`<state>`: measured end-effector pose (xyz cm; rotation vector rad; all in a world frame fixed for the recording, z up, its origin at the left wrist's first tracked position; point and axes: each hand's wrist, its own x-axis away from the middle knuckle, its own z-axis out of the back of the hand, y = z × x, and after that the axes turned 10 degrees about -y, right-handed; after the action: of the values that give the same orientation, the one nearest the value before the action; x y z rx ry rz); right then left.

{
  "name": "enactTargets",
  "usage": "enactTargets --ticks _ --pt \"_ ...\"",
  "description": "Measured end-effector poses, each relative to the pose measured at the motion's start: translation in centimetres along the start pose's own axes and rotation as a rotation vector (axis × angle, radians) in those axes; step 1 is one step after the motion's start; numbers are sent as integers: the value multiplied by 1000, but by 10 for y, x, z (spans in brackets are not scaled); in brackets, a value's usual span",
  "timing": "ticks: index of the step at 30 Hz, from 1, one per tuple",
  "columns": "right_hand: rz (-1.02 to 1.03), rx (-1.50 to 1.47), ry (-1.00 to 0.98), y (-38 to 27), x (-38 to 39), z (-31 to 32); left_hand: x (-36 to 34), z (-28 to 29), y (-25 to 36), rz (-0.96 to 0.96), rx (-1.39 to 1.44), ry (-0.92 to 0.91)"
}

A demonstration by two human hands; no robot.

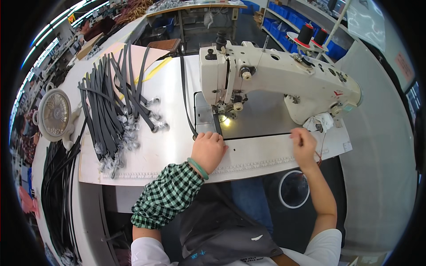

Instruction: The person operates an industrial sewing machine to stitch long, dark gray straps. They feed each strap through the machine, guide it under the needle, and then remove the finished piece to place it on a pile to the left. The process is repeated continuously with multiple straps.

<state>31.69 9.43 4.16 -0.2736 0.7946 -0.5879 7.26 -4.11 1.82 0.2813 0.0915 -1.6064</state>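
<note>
My left hand (208,150), with a green bangle and a checked sleeve cover above it, is closed over a black strap (217,123) at the front of the sewing machine (262,66). That strap runs up under the lit presser foot. A longer stretch of black strap (184,93) comes down the left side of the machine head to the same hand. Fingers and palm hide the strap's near part. My right hand (304,147) is held over the table's front edge with its fingers curled; whether anything is inside them is hidden.
A pile of black straps (106,106) with clear-wrapped ends lies on the left of the white table (168,155). More black straps (57,190) hang farther left, below a small fan (55,113). Black thread spools (305,34) stand behind the machine. A white cloth (318,123) sits by its base.
</note>
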Motion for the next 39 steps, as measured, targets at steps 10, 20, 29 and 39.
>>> enactTargets --ticks 10,20,29,39 --pt "349 -111 -423 -58 -14 -79 34 6 34 -143 -102 -7" --pt "530 -150 -608 -59 -25 -102 70 16 71 -208 -48 -58" --pt "613 -195 -484 -54 -21 -109 124 -8 98 -290 72 -192" --pt "731 -207 -596 -58 -21 -101 125 -81 56 259 876 -354"
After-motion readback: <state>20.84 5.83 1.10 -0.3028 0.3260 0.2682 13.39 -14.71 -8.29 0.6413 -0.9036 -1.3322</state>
